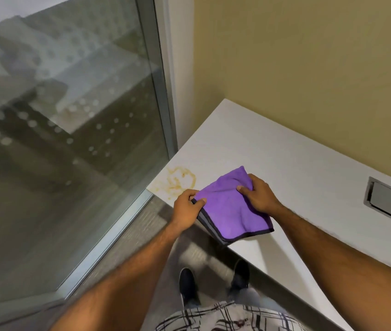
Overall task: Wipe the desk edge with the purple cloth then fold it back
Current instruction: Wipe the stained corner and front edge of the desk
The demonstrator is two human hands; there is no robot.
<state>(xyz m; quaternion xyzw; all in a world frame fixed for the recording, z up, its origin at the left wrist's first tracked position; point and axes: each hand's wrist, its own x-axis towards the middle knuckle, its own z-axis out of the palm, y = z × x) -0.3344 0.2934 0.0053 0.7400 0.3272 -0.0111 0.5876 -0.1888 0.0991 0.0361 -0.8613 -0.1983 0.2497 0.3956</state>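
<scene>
Daylight is coming through the tall glass panel (65,130) on your left, its surface dotted with pale frosted circles, and its metal frame (165,91) is running down to the floor beside the table's corner. You are standing at a white table (297,163) that is butting against a mustard-yellow wall (309,56). A brownish ring-shaped stain (180,180) is sitting on the table close to the near edge, by the corner next to the glass. Further right, a grey metal cable hatch (390,201) is lying recessed in the tabletop.

You are holding the purple cloth (232,206) folded, with its dark trim showing along the lower edges, over the table's front edge and just to the right of the stain; whether it is touching the surface you cannot tell from here. Your left hand (187,209) is pinching the cloth's left corner, its fingers (200,201) closed on the fabric. Your right hand (258,197) is gripping the upper right part, thumb on top and fingers curled around the bunched material.

Below, your dark shoes (187,283) are standing on grey carpeted floor (142,235), just in front of the table's edge, and your checked shirt (225,316) is showing at the bottom of the view.
</scene>
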